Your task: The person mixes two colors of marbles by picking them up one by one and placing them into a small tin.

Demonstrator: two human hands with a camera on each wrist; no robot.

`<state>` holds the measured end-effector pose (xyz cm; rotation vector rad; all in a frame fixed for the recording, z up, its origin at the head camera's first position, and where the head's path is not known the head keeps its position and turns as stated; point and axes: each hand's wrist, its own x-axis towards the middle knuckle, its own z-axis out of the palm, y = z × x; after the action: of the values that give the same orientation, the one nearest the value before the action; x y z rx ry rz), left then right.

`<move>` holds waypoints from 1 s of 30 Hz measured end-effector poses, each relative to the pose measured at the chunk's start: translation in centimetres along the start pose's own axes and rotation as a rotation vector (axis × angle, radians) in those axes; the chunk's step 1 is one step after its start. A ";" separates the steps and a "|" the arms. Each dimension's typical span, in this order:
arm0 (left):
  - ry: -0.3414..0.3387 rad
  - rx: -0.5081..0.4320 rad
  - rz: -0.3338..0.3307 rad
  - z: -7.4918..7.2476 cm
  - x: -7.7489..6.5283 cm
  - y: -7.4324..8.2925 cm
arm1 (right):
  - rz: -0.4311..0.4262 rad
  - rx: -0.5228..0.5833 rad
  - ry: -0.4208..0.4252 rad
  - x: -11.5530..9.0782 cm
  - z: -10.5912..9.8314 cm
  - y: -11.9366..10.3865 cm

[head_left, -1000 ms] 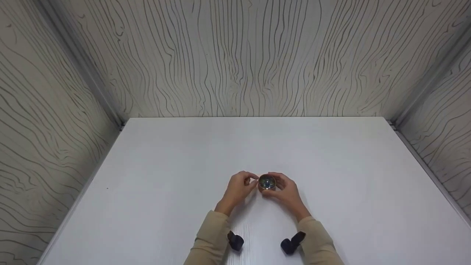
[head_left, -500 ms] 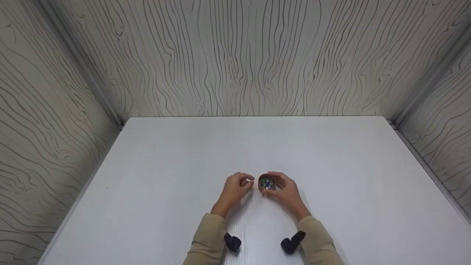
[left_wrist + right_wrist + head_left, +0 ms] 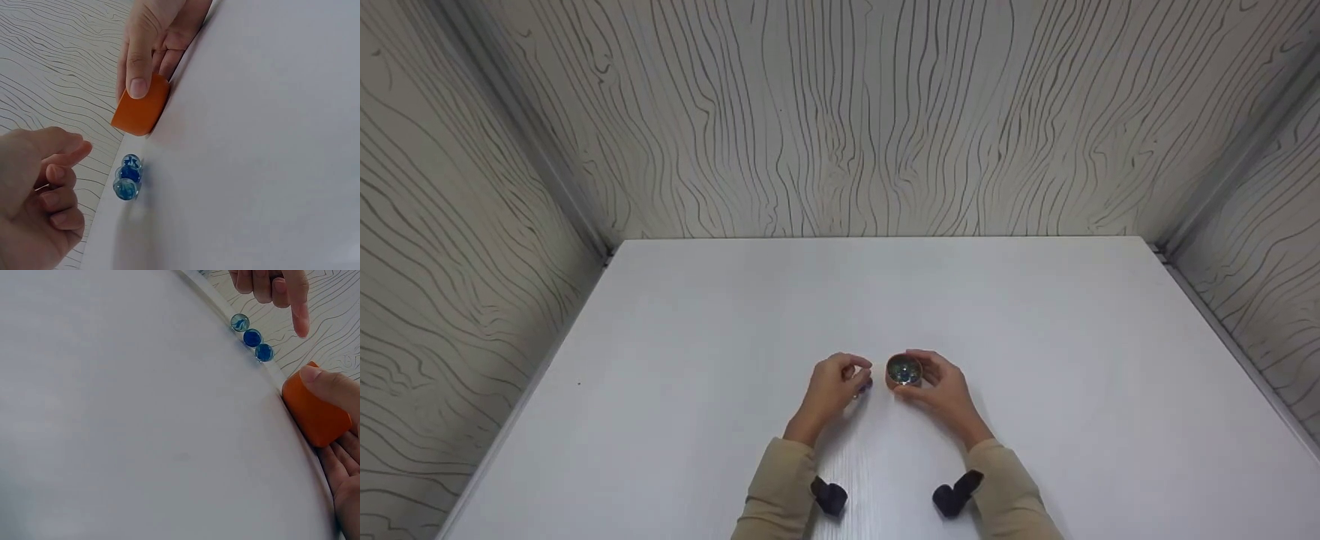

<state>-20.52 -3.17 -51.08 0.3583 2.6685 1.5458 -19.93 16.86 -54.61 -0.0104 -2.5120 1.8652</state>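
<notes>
My right hand (image 3: pixel 949 391) grips a small orange cup (image 3: pixel 316 410), thumb on the near side and fingers on the far side. The cup stands upright on the white table. From above, its inside looks glassy blue-green; single pieces in it are hard to tell apart. Just left of it, my left hand (image 3: pixel 826 388) hovers with its fingers loosely bent and nothing between them. Three clear glass marbles with blue swirls lie in a row on the table: one marble (image 3: pixel 239 323) at the end, a middle marble (image 3: pixel 252 338), and another marble (image 3: pixel 264 352) nearest the cup.
The white tabletop (image 3: pixel 720 315) spreads out around both hands. Behind it rises a wood-grain patterned wall (image 3: pixel 840 120), with a similar side wall (image 3: pixel 450 262) on the left. Dark wrist cameras, such as the left camera (image 3: pixel 831 499), stick out inward from both sleeves.
My left hand has drawn away from the cup, to the left. Dark marbles now show under its fingertips in the head view. The right hand and the cup stay in place.
</notes>
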 end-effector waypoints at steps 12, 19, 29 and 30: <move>0.016 0.008 0.008 -0.2 -0.3 -0.6 | -0.012 0.035 -0.009 -0.1 0.0 -0.2; 0.028 0.012 -0.006 -0.3 -0.5 -0.7 | -0.021 0.025 -0.007 0.0 0.0 -0.1; 0.040 0.004 -0.014 -0.6 -0.7 -1.2 | -0.001 0.038 -0.001 0.0 0.0 -0.1; 0.044 0.004 -0.014 -0.6 -0.7 -1.3 | 0.002 0.041 -0.002 0.0 0.0 -0.1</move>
<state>-20.14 -4.43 -51.93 0.3086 2.7016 1.5625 -19.98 16.85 -54.55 -0.0109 -2.4756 1.9176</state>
